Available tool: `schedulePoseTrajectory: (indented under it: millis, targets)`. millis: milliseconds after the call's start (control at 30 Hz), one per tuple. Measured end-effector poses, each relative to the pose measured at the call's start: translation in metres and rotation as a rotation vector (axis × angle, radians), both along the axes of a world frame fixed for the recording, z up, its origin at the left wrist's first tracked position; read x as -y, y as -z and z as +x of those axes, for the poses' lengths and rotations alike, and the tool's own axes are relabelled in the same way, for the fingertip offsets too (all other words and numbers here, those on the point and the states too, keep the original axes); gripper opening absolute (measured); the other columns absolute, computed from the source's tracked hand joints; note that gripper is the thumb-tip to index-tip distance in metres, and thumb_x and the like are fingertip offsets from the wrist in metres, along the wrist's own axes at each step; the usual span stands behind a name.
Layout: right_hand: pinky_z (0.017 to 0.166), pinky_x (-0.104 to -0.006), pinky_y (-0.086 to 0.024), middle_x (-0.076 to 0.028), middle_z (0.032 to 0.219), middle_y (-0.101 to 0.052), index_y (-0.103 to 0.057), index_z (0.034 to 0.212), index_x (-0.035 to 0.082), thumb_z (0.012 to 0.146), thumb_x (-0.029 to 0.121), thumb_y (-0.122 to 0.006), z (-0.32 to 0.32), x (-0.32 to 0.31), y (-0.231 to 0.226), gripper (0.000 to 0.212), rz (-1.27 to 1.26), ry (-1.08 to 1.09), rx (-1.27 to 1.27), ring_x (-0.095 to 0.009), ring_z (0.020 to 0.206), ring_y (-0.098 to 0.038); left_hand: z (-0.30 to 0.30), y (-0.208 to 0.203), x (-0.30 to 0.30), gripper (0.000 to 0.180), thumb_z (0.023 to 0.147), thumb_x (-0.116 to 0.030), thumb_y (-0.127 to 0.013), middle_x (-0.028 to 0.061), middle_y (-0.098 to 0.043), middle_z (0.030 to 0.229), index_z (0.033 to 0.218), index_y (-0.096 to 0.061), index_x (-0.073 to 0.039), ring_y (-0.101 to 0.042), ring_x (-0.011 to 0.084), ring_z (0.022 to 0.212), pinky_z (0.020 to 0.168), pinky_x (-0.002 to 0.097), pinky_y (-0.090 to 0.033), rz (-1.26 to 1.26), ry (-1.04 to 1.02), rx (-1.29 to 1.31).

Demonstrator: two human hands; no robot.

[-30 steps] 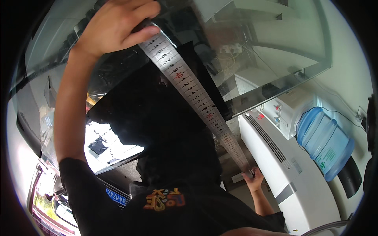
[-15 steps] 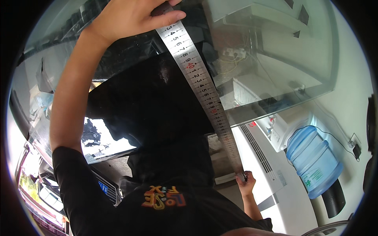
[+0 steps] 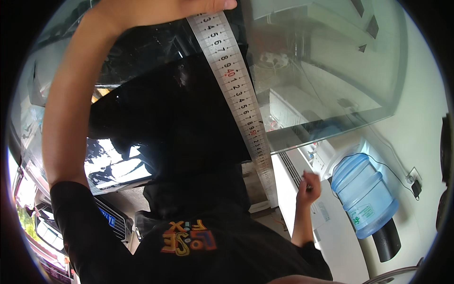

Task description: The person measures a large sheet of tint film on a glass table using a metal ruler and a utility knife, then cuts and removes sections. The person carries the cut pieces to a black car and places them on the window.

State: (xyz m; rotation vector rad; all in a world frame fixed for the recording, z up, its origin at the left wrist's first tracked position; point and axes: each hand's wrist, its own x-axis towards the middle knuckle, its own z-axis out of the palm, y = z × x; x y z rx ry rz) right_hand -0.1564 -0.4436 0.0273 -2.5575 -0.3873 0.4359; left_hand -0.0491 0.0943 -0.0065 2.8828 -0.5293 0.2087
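Steel ruler [image 3: 239, 94] — matt metal; glass pane [image 3: 321, 71] — glossy, reflective.

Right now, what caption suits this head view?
Left hand pins a steel ruler across dark film on a glass sheet; curled right hand hovers beside its near end.

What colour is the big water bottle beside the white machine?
The water bottle is translucent blue, seen in the head view, at the right.
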Motion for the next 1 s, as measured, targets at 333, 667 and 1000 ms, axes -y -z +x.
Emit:
schedulePoseTrajectory:
  millis: [333,667,1000]
  targets:
    - [0.046,-0.0255,-0.042,-0.001,0.067,-0.054,-0.071,0.108,0.007,0.059,0.034,-0.087,0.059,-0.207,0.019,0.058,0.059,-0.44,0.358,-0.014,0.051,-0.051,0.006,0.001,-0.001,0.059,0.094,-0.05,-0.048,0.0155,-0.03,0.152,0.141,-0.044,-0.015,-0.021,0.0318,0.143,0.117,0.0468,-0.013,0.024,0.054,0.008]
    - [0.043,-0.0244,-0.038,0.002,0.063,-0.049,-0.071,0.108,0.008,0.068,0.054,-0.078,0.055,-0.209,0.021,0.061,0.014,-0.559,0.431,-0.013,0.047,-0.047,-0.014,-0.005,0.007,0.048,0.088,-0.041,-0.062,0.0166,-0.041,0.143,0.128,-0.058,-0.014,-0.033,0.0347,0.137,0.11,0.0496,-0.029,0.178,-0.093,0.053]
    - [0.042,-0.0243,-0.034,0.003,0.063,-0.05,-0.07,0.108,0.006,0.071,0.056,-0.075,0.058,-0.207,0.021,0.063,0.022,-0.608,0.433,-0.012,0.047,-0.047,-0.101,-0.008,0.067,0.045,0.076,-0.034,-0.075,0.0207,-0.049,0.13,0.115,-0.065,-0.014,-0.048,0.0386,0.123,0.096,0.0524,-0.044,-0.068,-0.279,0.045]
